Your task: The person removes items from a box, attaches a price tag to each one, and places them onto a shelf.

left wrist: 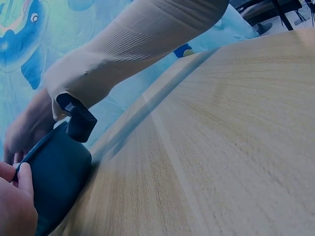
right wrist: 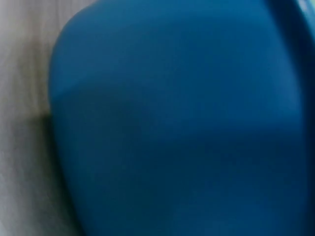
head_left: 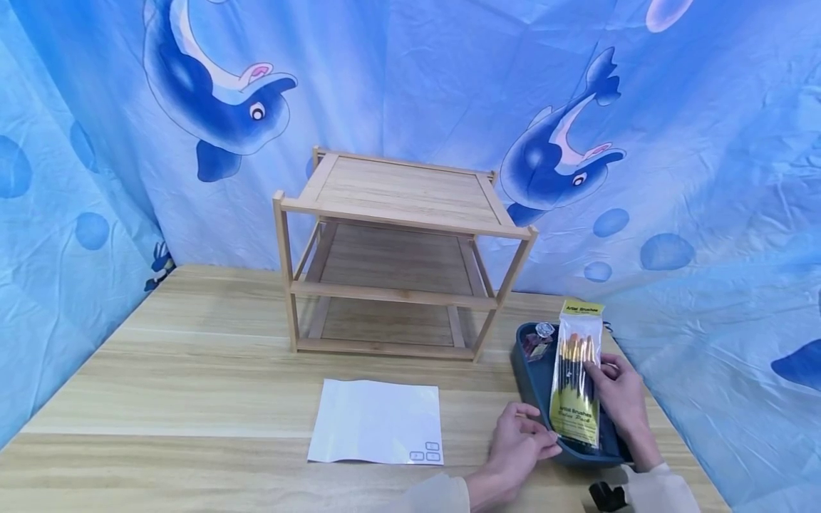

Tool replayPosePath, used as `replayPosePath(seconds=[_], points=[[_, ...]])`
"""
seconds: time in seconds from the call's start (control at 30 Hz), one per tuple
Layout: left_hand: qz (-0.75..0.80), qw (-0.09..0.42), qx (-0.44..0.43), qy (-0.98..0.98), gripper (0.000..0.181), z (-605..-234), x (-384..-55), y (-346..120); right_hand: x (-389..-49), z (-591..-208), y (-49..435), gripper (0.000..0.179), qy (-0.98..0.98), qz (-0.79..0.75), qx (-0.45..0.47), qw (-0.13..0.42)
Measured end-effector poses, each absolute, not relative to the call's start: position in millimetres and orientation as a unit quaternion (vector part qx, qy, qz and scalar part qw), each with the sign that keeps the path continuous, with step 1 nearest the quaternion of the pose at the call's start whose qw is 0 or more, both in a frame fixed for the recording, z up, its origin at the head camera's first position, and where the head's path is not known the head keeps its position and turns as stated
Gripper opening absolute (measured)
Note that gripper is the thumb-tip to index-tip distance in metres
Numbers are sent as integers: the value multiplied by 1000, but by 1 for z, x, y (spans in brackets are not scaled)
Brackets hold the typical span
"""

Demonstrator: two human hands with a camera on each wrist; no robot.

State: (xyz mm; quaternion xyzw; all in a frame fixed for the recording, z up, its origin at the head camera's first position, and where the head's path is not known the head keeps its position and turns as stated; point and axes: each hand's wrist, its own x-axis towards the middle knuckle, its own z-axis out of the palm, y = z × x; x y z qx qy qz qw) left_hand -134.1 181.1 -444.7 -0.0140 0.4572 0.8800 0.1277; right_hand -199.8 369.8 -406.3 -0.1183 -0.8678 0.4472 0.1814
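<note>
A clear packet of artist brushes (head_left: 576,377) with yellow ends stands tilted in a dark blue bin (head_left: 527,381) at the right of the table. My right hand (head_left: 621,392) holds the packet by its right side, near the middle. At the packet's lower left corner, my left hand (head_left: 516,445) pinches with thumb and fingertips, close to the bin's rim. The left wrist view shows my left hand (left wrist: 19,201) at the edge of the bin (left wrist: 61,172), with my right hand (left wrist: 29,128) beyond it. Only the bin's blurred outer wall (right wrist: 177,118) fills the right wrist view.
Behind the packet, a small clear-wrapped item (head_left: 537,342) lies in the bin. A three-tier wooden shelf (head_left: 404,189) stands at the back middle. A white sheet (head_left: 377,420) with small printed boxes lies before it. Blue dolphin curtains (head_left: 417,78) surround the table.
</note>
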Motion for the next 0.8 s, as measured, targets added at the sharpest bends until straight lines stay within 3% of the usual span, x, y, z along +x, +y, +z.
replayPosePath(seconds=[0.5,0.8], points=[[884,134,-19,447,39,-441,-135,179,-194,-382,373,29,-790,556,-129,225],[887,143,-21,438,39,-440,-136,179,-186,-373,361,18,-746,619,-118,215]])
